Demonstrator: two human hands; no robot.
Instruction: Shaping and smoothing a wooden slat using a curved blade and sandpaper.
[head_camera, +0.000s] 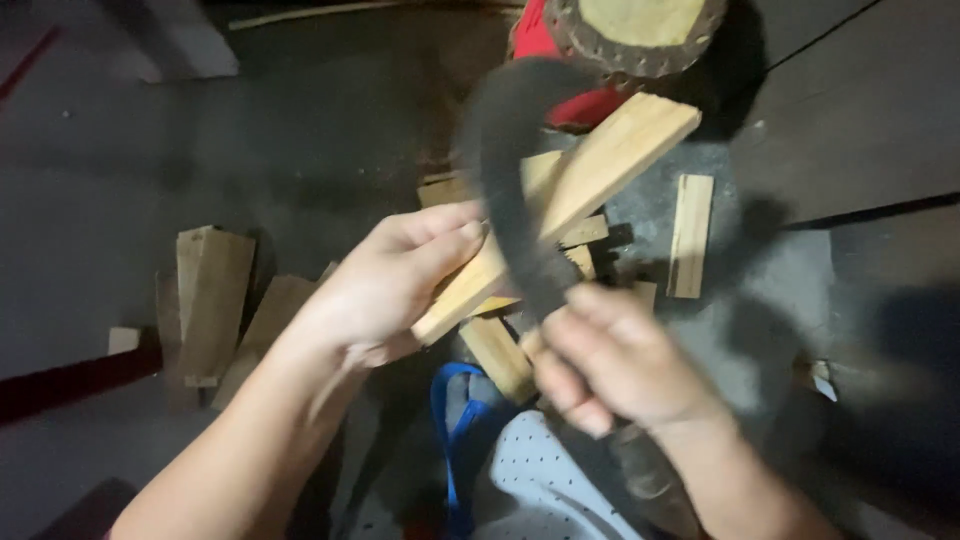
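Note:
My left hand (385, 285) grips the lower end of a long pale wooden stick (600, 165) that slants up to the right. My right hand (610, 365) holds the handle of a dark curved blade (505, 170), which looks like a sickle and is blurred by motion. The blade crosses over the stick near its middle. Both hands are close together at the centre of the view, above a dark floor.
Several split wood pieces lie around: a stack at the left (212, 300), one upright piece at the right (690, 235), more under the hands (497, 355). A red object with a round woven top (635, 30) sits at the top. A blue strap (450, 420) and dotted white cloth (545, 475) are below.

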